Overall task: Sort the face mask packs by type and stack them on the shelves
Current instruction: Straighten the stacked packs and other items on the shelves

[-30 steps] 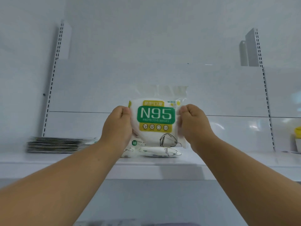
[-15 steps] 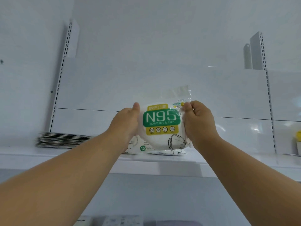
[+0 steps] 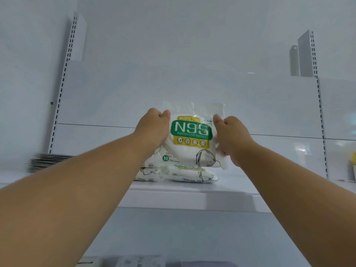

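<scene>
Currently I see the left hand (image 3: 152,130) and right hand (image 3: 232,137) extended, gripping the side edges of the N95 pack (image 3: 190,137). It stands upright, green label facing me, above the flat packs (image 3: 177,175) on the shelf (image 3: 192,197).

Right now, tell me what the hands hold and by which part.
Both hold one N95 mask pack upright: the left hand grips its left edge, the right hand its right edge, above packs lying on the shelf.
</scene>
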Available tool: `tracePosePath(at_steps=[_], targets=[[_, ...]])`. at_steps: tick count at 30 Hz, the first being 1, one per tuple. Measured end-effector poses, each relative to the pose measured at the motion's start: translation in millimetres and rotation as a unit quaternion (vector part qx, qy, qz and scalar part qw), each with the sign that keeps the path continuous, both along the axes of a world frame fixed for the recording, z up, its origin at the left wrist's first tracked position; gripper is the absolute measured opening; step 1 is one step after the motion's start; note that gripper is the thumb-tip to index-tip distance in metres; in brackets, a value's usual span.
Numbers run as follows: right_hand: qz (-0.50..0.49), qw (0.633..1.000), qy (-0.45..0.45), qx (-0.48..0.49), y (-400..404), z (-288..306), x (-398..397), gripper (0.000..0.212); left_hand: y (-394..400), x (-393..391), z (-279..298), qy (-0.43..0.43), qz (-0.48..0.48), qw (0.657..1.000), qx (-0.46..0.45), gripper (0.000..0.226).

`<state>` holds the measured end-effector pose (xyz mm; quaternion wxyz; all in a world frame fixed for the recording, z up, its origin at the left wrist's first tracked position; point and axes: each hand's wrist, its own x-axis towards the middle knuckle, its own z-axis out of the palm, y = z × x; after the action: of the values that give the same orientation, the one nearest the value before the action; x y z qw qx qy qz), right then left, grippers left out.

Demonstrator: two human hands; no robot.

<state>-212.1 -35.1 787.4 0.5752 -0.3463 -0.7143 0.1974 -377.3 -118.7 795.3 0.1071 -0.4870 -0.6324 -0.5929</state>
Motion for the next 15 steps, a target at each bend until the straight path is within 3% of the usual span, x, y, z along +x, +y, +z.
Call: tracePosePath(at_steps=[6, 9, 15], targets=[[0.176, 0.968, 0.044, -0.173, 36, 15, -7, 0.044, 34, -14, 19, -0.060, -0.030, 0.994, -0.089, 0.041], [0.222, 0.942, 0.004, -0.252, 50, 15, -11, 0.029, 49, -26, 19, -0.077, -0.043, 0.983, -0.162, 0.033], [0.120, 0.955, -0.144, -0.230, 73, 5, -22, 0.030, 72, -45, 19, 0.098, 0.049, 0.943, -0.313, 0.034]])
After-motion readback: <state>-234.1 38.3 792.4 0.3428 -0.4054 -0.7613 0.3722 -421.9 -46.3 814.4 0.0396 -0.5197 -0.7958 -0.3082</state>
